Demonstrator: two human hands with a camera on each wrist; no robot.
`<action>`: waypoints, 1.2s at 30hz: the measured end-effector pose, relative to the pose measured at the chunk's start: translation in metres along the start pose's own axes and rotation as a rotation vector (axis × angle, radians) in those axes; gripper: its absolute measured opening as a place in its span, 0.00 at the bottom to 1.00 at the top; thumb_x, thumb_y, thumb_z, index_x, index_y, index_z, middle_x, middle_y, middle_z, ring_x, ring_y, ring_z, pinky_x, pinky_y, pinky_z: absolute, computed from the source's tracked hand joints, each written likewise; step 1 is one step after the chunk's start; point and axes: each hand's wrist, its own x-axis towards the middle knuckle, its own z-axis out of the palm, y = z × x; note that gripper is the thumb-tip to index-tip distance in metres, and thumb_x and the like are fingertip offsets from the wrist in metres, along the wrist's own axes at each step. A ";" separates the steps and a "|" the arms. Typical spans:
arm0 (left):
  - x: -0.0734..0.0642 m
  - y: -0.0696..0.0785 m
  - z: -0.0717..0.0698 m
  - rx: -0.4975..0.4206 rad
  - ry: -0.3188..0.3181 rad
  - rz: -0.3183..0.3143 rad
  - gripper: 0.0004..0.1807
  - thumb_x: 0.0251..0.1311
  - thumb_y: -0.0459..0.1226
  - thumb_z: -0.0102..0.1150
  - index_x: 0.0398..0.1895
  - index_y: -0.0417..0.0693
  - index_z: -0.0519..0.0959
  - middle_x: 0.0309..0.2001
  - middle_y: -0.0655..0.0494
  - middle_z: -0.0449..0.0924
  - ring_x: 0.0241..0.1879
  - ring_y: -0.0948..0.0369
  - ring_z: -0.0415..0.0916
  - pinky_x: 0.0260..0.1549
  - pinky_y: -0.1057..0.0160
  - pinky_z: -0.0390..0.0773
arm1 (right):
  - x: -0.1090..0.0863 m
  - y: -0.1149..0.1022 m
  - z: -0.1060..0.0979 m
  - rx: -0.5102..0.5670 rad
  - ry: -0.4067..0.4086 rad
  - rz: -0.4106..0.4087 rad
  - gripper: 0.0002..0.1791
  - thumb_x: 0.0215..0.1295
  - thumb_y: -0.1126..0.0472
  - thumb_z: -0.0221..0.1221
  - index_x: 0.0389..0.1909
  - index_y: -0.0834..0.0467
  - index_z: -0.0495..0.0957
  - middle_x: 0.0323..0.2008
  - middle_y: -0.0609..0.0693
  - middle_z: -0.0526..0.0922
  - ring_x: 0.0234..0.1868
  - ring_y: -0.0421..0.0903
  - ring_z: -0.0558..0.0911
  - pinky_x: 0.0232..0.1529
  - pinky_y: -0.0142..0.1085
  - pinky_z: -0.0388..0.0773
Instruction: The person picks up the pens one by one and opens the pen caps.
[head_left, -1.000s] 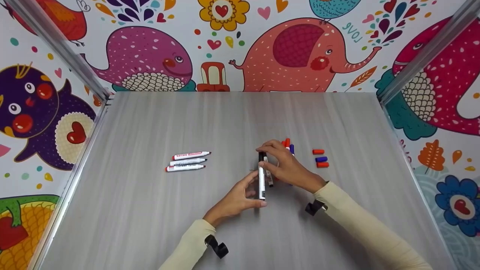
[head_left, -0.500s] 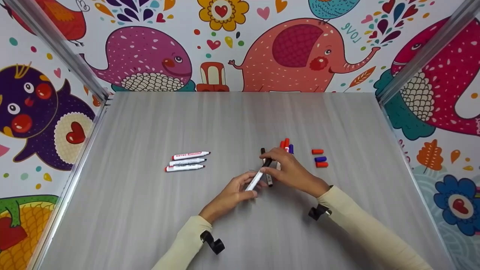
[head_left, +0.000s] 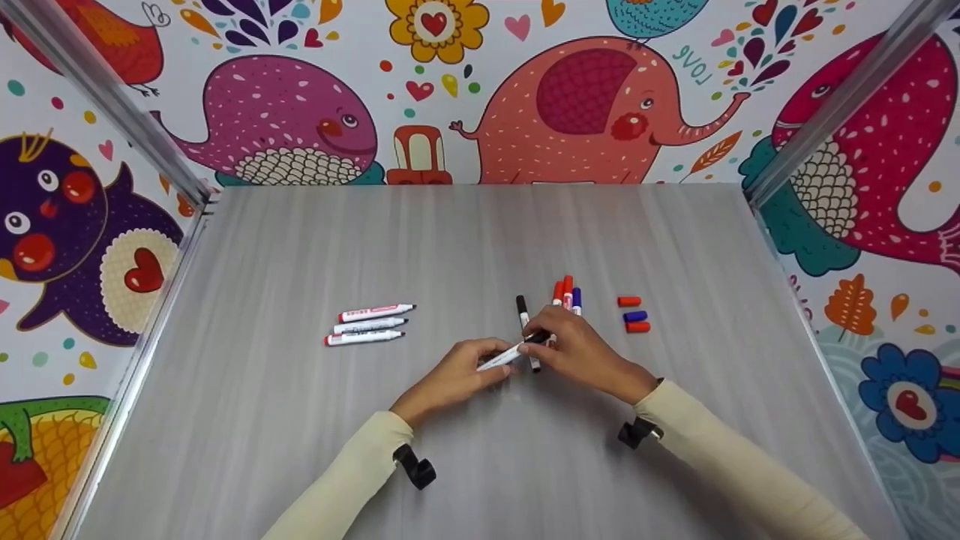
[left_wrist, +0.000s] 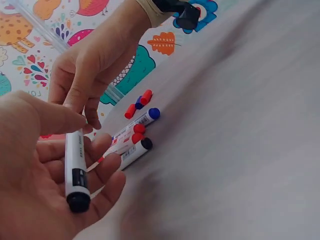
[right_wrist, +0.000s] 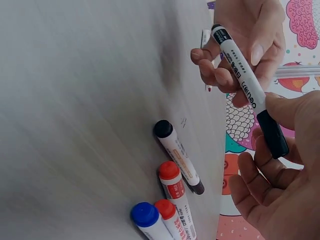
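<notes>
A white marker (head_left: 501, 358) with a black cap (right_wrist: 272, 134) is held slantwise between both hands above the table. My left hand (head_left: 456, 373) grips its barrel, thumb on top and curled fingers beneath; the black butt end shows in the left wrist view. The cap end is pinched by my right hand (head_left: 579, 346), thumb near where cap meets barrel. Just beyond, another black-capped marker (right_wrist: 179, 156) lies on the table. Beside it are two red-capped markers (right_wrist: 172, 185) and a blue-capped marker (right_wrist: 146, 215), partly hidden by the right hand in the head view.
Three uncapped markers (head_left: 367, 337) lie in a row to the left, dark tips pointing right. Three loose caps, two red and a blue cap (head_left: 635, 316), lie at the right. Patterned wall panels (head_left: 427, 90) enclose the grey table (head_left: 300, 450) behind and at both sides.
The marker has turned from pointing straight away to a slant, its cap end now toward the right. Both hands keep hold of it, and the left hand has shifted slightly left.
</notes>
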 end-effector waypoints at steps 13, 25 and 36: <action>0.010 0.005 -0.014 0.181 -0.034 0.032 0.11 0.72 0.29 0.69 0.55 0.39 0.88 0.44 0.52 0.89 0.44 0.62 0.80 0.47 0.61 0.79 | -0.010 0.000 0.009 -0.018 -0.005 0.019 0.07 0.71 0.62 0.74 0.46 0.57 0.87 0.39 0.46 0.83 0.41 0.42 0.81 0.44 0.40 0.85; 0.018 0.015 -0.014 0.370 -0.048 0.106 0.09 0.71 0.27 0.70 0.51 0.39 0.89 0.46 0.50 0.91 0.43 0.59 0.82 0.48 0.55 0.82 | -0.013 0.002 0.010 -0.017 -0.035 0.023 0.06 0.73 0.61 0.73 0.46 0.55 0.88 0.39 0.44 0.84 0.40 0.41 0.80 0.43 0.37 0.83; 0.017 0.014 -0.009 0.511 0.005 0.143 0.06 0.70 0.31 0.73 0.47 0.42 0.91 0.43 0.55 0.91 0.40 0.61 0.82 0.45 0.56 0.83 | -0.011 0.005 0.011 -0.004 -0.096 0.007 0.05 0.80 0.58 0.67 0.47 0.55 0.88 0.39 0.43 0.83 0.39 0.40 0.78 0.43 0.37 0.78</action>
